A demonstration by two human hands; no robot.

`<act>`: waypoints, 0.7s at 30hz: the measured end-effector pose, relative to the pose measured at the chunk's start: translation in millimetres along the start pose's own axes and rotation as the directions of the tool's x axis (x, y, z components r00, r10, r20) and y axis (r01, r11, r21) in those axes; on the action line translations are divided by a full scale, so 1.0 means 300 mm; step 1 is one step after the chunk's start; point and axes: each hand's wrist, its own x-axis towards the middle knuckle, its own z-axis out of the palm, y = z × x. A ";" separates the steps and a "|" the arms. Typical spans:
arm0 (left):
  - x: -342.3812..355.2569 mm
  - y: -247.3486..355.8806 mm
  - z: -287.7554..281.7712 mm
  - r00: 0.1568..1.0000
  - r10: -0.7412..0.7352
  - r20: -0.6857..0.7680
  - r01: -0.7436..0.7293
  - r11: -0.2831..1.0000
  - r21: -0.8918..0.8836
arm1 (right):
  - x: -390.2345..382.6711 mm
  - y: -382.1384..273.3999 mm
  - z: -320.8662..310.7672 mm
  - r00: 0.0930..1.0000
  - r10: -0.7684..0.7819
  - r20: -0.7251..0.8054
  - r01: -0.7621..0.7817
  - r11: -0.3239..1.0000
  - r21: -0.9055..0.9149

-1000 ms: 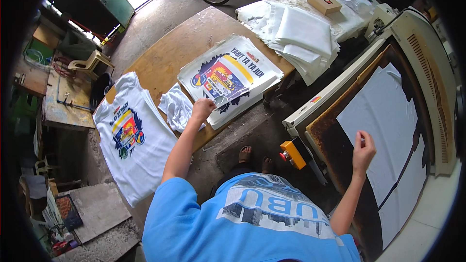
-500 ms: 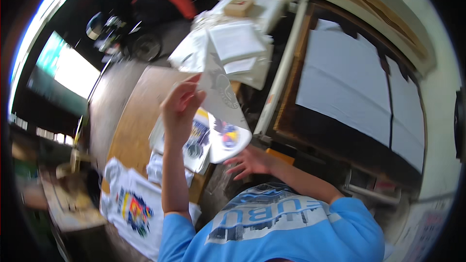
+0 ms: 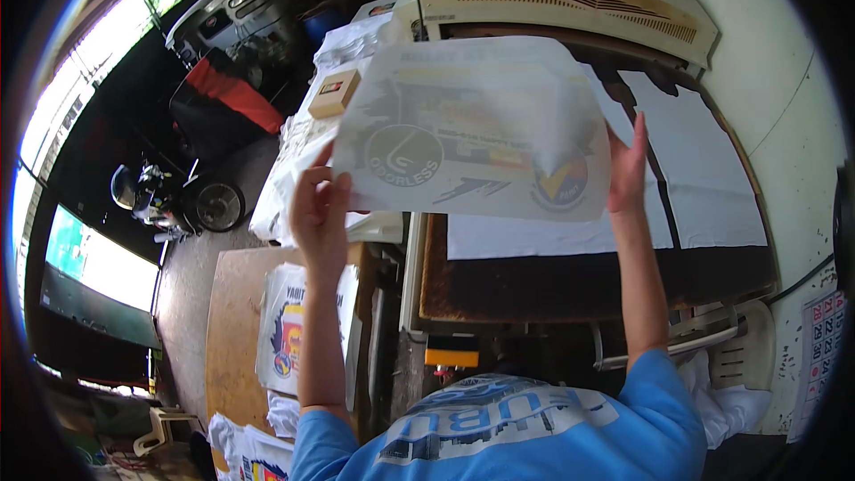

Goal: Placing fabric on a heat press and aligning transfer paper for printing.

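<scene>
A translucent printed transfer sheet (image 3: 485,138) is stretched out in front of me, above the near left part of a heat press. Its faint print shows a round badge at the left and a coloured logo at the right. My left hand (image 3: 319,214) pinches the sheet's left edge. At the right edge, my right hand (image 3: 628,165) grips it, some fingers hidden behind the film and one pointing up. Below and beyond lie white fabric pieces (image 3: 712,205) on the dark press bed (image 3: 570,289), partly covered by the sheet.
A wooden table (image 3: 236,303) at the left bears a stack of printed sheets (image 3: 276,330) and a printed white shirt (image 3: 254,445). Farther back are white cloths and a small cardboard box (image 3: 335,93). A motorcycle (image 3: 191,200) stands far left; a yellow box (image 3: 451,356) sits below the press.
The sheet, hanging from my left hand over the table, is now spread over the press. My right hand has come up from an open pose to its right edge. The view has turned rightward.
</scene>
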 end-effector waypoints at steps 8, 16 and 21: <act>-0.010 -0.479 0.520 0.907 -0.413 0.084 0.421 0.883 -0.209 | 0.117 -0.221 -0.454 0.867 -0.210 -0.452 -0.232 0.632 -0.739; -0.026 -0.777 0.819 0.723 -0.688 0.063 0.649 0.708 0.279 | 0.331 -0.296 -0.992 0.762 -0.500 -0.410 -0.431 0.081 -0.899; -0.051 -0.829 0.803 0.666 -0.745 -0.016 0.709 0.627 0.323 | 0.277 -0.238 -0.997 0.705 -0.318 -0.634 -0.627 0.138 -0.767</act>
